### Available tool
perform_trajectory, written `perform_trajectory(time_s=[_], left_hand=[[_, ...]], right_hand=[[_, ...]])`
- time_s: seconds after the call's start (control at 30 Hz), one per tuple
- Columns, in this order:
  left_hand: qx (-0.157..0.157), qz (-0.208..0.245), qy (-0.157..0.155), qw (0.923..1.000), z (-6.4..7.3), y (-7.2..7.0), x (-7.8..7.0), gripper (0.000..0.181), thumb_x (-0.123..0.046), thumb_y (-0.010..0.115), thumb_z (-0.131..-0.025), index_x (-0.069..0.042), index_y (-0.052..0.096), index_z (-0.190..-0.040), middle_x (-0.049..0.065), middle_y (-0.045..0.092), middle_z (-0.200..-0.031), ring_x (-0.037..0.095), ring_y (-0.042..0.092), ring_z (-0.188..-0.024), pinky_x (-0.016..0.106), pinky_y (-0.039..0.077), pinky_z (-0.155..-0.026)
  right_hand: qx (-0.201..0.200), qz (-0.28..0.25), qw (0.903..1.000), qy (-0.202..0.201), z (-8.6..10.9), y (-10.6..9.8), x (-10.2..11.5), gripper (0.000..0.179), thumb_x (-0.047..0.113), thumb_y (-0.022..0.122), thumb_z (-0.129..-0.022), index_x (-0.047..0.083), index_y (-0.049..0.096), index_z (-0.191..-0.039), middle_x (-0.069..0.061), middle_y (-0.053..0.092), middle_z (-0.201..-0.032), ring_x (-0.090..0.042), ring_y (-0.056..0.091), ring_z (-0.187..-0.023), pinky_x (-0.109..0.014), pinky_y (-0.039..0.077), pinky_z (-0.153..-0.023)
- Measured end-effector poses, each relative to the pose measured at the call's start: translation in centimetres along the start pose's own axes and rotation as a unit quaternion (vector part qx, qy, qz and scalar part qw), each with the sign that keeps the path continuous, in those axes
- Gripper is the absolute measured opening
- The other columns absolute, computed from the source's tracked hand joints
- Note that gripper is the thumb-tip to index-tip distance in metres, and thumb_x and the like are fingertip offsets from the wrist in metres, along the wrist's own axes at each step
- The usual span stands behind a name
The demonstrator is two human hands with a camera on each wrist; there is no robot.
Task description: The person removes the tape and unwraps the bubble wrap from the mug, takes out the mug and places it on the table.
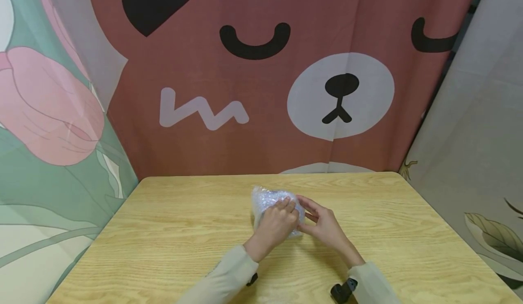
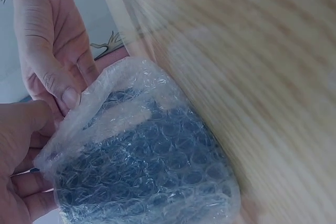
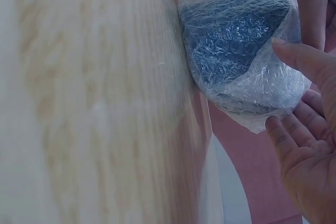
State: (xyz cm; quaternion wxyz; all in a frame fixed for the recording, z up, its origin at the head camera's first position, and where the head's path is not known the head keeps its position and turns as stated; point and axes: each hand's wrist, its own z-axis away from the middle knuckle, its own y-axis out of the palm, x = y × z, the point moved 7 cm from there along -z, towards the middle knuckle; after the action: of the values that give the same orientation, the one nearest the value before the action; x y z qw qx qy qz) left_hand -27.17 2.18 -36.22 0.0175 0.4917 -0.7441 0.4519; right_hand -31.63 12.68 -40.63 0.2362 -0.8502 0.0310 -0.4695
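A bubble-wrapped package [image 1: 265, 198] stands on the table between the two hands. Through the clear plastic [image 2: 157, 166] shows something dark bluish, of a kind I cannot make out. The left hand [image 1: 278, 220] lies over the package's near side, its fingers bent at the wrap's edge; its fingers [image 2: 37, 187] grip that edge in the left wrist view. From the right, the right hand [image 1: 324, 224] holds the package's side, thumb and fingers around the loose fold. In the right wrist view its thumb [image 3: 302, 56] presses on the wrap while the other fingers sit at the lower edge.
The wooden table [image 1: 184, 231] stretches around the package. Behind it hangs a curtain [image 1: 261, 149] with a bear print, and patterned curtains stand at both sides. A small black device [image 1: 343, 290] is strapped at the right wrist.
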Motion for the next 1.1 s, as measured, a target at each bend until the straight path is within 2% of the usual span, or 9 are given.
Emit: perform_trajectory(time_s=[0.17,0.3,0.47,0.6,0.73,0.83,0.93,1.03,1.1], left_hand=[[-0.01,0.008,-0.009,0.9999,-0.1,0.0,0.1,0.024,-0.037,0.078,-0.078,-0.014,0.075,-0.083,0.003,0.071,-0.106,0.018,0.068,-0.098,0.03,0.053,-0.084],[-0.012,0.013,-0.019,0.9997,-0.1,-0.1,0.3,0.025,-0.038,0.078,-0.078,-0.014,0.074,-0.082,0.001,0.071,-0.106,0.017,0.068,-0.097,0.028,0.054,-0.08],[-0.05,0.028,-0.041,0.9975,-0.2,-0.5,0.9,0.02,-0.03,0.08,-0.079,-0.014,0.068,-0.071,-0.001,0.073,-0.094,0.015,0.071,-0.084,0.025,0.057,-0.057],[-0.079,0.082,-0.059,0.9917,-0.1,-0.8,1.6,0.02,-0.018,0.076,-0.079,-0.013,0.062,-0.066,0.002,0.072,-0.082,0.012,0.068,-0.066,0.019,0.05,-0.044],[-0.098,0.162,-0.078,0.9788,0.1,-0.8,2.5,0.019,-0.01,0.074,-0.078,-0.012,0.058,-0.066,-0.001,0.062,-0.064,0.005,0.051,-0.048,0.015,0.04,-0.038],[-0.108,0.218,-0.091,0.9658,0.1,-0.7,3.0,0.018,-0.006,0.07,-0.079,-0.011,0.057,-0.067,-0.005,0.051,-0.057,0.002,0.037,-0.046,0.012,0.032,-0.039],[-0.111,0.27,-0.104,0.9507,0.1,-0.6,3.5,0.014,-0.004,0.068,-0.081,-0.009,0.061,-0.07,-0.004,0.053,-0.057,0.0,0.034,-0.047,0.009,0.028,-0.041],[-0.102,0.315,-0.117,0.9363,0.0,-0.4,3.9,0.011,-0.003,0.065,-0.085,-0.005,0.066,-0.075,-0.002,0.058,-0.061,0.0,0.036,-0.047,0.006,0.03,-0.044],[-0.092,0.328,-0.12,0.9325,0.0,-0.4,4.0,0.009,-0.003,0.065,-0.087,-0.004,0.069,-0.079,0.0,0.063,-0.065,0.0,0.038,-0.048,0.007,0.033,-0.045]], right_hand=[[-0.004,0.002,0.9999,-0.01,0.0,0.0,0.2,0.069,-0.002,0.079,-0.078,-0.001,0.048,-0.14,-0.02,0.048,-0.141,-0.04,0.046,-0.127,-0.04,0.047,-0.093],[-0.004,0.0,1.0,-0.001,0.0,0.1,-0.1,0.07,-0.002,0.079,-0.078,0.0,0.048,-0.14,-0.019,0.048,-0.141,-0.038,0.046,-0.127,-0.037,0.048,-0.094],[-0.004,-0.013,0.9998,0.016,-0.1,0.0,-0.3,0.07,-0.001,0.08,-0.077,0.003,0.049,-0.141,-0.015,0.049,-0.142,-0.034,0.046,-0.128,-0.035,0.047,-0.095],[-0.002,-0.015,0.9997,0.018,-0.1,0.0,-0.2,0.07,0.003,0.08,-0.079,0.004,0.048,-0.141,-0.014,0.049,-0.142,-0.033,0.047,-0.128,-0.034,0.046,-0.096],[-0.001,-0.012,0.9997,0.02,-0.1,0.0,-0.2,0.071,0.005,0.081,-0.079,0.005,0.048,-0.142,-0.013,0.049,-0.142,-0.032,0.047,-0.128,-0.035,0.046,-0.096],[-0.002,-0.01,0.9997,0.023,-0.1,0.0,-0.2,0.071,0.005,0.081,-0.078,0.005,0.048,-0.142,-0.013,0.048,-0.142,-0.032,0.047,-0.128,-0.036,0.046,-0.096],[-0.001,-0.009,0.9996,0.027,-0.1,0.0,-0.2,0.071,0.005,0.081,-0.078,0.005,0.048,-0.141,-0.013,0.048,-0.142,-0.032,0.046,-0.129,-0.036,0.046,-0.097],[-0.001,-0.008,0.9995,0.03,0.0,0.0,-0.2,0.071,0.006,0.081,-0.079,0.005,0.048,-0.142,-0.013,0.048,-0.143,-0.032,0.046,-0.129,-0.035,0.046,-0.096],[-0.001,-0.009,0.9995,0.031,0.0,0.0,-0.2,0.071,0.007,0.081,-0.079,0.005,0.048,-0.142,-0.013,0.048,-0.143,-0.032,0.047,-0.128,-0.035,0.046,-0.096]])
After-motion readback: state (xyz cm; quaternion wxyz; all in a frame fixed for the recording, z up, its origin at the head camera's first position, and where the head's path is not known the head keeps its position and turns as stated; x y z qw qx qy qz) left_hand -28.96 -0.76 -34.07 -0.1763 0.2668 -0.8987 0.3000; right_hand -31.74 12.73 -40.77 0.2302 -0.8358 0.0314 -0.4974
